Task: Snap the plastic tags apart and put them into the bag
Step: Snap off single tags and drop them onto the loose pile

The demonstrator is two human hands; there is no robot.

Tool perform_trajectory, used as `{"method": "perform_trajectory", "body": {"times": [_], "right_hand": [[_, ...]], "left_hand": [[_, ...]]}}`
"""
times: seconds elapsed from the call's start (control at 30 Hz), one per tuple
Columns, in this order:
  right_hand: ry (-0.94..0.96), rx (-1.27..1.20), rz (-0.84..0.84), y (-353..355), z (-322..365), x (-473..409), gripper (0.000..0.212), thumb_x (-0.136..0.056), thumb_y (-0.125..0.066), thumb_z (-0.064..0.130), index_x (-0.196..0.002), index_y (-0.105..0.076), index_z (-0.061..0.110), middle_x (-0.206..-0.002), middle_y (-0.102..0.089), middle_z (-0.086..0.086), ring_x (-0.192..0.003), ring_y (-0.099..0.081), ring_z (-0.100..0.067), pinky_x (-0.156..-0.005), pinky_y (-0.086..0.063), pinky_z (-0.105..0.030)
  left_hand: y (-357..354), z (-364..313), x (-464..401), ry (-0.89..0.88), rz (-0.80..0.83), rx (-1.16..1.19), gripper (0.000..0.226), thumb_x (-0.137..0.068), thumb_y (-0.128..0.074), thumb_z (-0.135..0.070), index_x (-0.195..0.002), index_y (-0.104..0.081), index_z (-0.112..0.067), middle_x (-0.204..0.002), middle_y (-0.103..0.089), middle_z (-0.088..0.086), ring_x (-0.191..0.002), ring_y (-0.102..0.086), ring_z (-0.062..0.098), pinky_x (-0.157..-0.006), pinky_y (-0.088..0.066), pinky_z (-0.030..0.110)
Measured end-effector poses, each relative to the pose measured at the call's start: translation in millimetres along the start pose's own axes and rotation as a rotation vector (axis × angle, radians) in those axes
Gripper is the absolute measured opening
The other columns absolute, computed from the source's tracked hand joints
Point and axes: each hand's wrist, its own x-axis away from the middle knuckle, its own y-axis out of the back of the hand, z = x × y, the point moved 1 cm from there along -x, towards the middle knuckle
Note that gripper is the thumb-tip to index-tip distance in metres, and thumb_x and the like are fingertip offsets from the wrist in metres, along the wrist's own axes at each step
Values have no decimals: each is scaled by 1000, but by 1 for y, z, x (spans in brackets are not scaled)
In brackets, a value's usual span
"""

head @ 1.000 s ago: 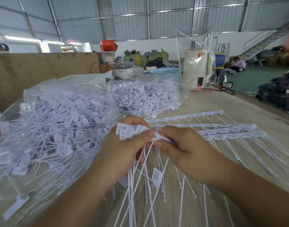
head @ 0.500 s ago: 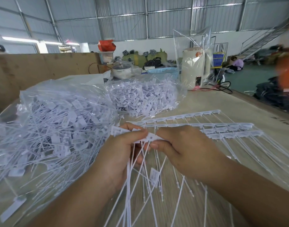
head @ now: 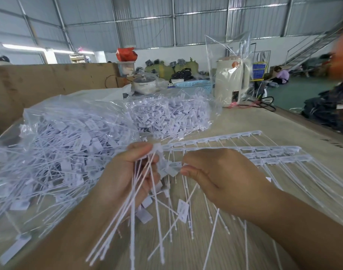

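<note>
— Why did the left hand (head: 127, 172) keep that whole bunch of loose white plastic tags with long thin tails (head: 141, 191)?

— So as not to reach for the bag after every snap, I'd say. Its fingers were curled around the bunch up near the flat heads, thumb on top, and the tails fanned down and toward the person over the pale wooden table (head: 244, 121).

— And the right hand (head: 221, 178)?

— Thumb and forefinger were pinched together on one small tag head (head: 174, 166), just beside the left hand's bunch. I judged it was the tag being broken off. Whether it had already come free of its strip I couldn't tell; that spot was blurred.

— Where was the rest of the work?

— Several white strips of joined tags (head: 264, 152) lay flat on the table behind the right hand, heads in a row along the top bars and tails running off to the right, within easy reach. A few separated tags (head: 183, 210) lay on the table under the hands.

— And the bag?

— The big clear plastic bag (head: 55, 145) sat just to the left, touching the left forearm's side of the table, already heaped with loose tags. Being that close, the handful would only need a short swing across. A second clear bag of tags (head: 170, 115) sat farther back.
</note>
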Motion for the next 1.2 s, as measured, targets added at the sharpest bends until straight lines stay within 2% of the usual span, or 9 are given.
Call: {"method": "perform_trajectory", "body": {"times": [0.17, 0.37, 0.57, 0.67, 0.73, 0.83, 0.93, 1.07, 1.2], "right_hand": [[-58, -138, -66, -4, -1, 1, 22, -98, -39, 44, -87, -44, 26, -61, -42, 11, -55, -46, -12, -53, -42, -38], [-104, -220, -10, -13, -5, 3, 45, -95, -29, 53, -136, -22, 36, -61, -47, 11, -63, -56, -8, -64, -48, -38], [-103, -278, 34, -16, -6, 4, 58, -96, -32, 54, -147, -13, 34, -62, -55, 9, -58, -54, -2, -53, -37, -23], [-50, -267, 84, -17, -2, 5, 65, -96, -39, 54, -148, -4, 36, -98, -67, 10, -79, -60, -4, -68, -48, -27], [-41, -253, 104, -18, 1, 6, 71, -95, -41, 55, -149, 2, 37, -124, -61, 12, -95, -59, -5, -76, -46, -26], [-43, -220, 105, -20, 5, 5, 76, -92, -37, 61, -148, 8, 38, -140, -50, 17, -103, -56, -3, -78, -44, -23], [-17, -214, 66, -17, 9, 4, 76, -91, -32, 64, -148, 11, 38, -143, -46, 21, -109, -59, -5, -85, -50, -31], [-10, -224, 84, -14, 6, 5, 82, -95, -43, 53, -151, 11, 27, -141, -48, 19, -104, -62, -9, -83, -52, -39], [-48, -196, 113, -14, 2, 6, 86, -86, -31, 69, -151, 11, 32, -133, -54, 16, -103, -60, -7, -84, -51, -36]], "left_hand": [[-12, 7, 8, -94, 83, -198, 10, -68, -70, -18, -74, -63, -16, -60, -59, 10, -42, -54, 19, -38, -45, 25], [-22, 15, 20, -192, 206, -305, 4, -76, -68, -19, -76, -65, -21, -67, -62, 9, -51, -59, 19, -45, -47, 27], [-25, 17, 24, -205, 187, -355, 11, -77, -66, -31, -73, -66, -22, -67, -62, 7, -53, -58, 18, -44, -48, 26], [-25, 19, 24, -112, 164, -334, 20, -67, -83, -31, -80, -72, -20, -70, -67, 14, -56, -64, 25, -52, -52, 31], [-25, 18, 25, -106, 166, -331, 32, -60, -78, -36, -86, -73, -17, -75, -70, 16, -62, -66, 27, -58, -56, 34], [-24, 17, 25, -106, 186, -299, 41, -58, -79, -34, -92, -71, -13, -77, -70, 17, -64, -67, 27, -59, -56, 35], [-23, 17, 25, -121, 221, -300, 47, -60, -87, -28, -98, -69, -7, -82, -70, 18, -70, -68, 29, -61, -57, 35], [-24, 15, 25, -222, 298, -409, 17, -68, -77, -23, -83, -71, -17, -74, -67, 13, -66, -61, 28, -54, -49, 30], [-19, 13, 18, -246, 227, -440, 9, -71, -71, -12, -78, -69, -17, -70, -68, 13, -61, -63, 26, -52, -50, 29]]}}
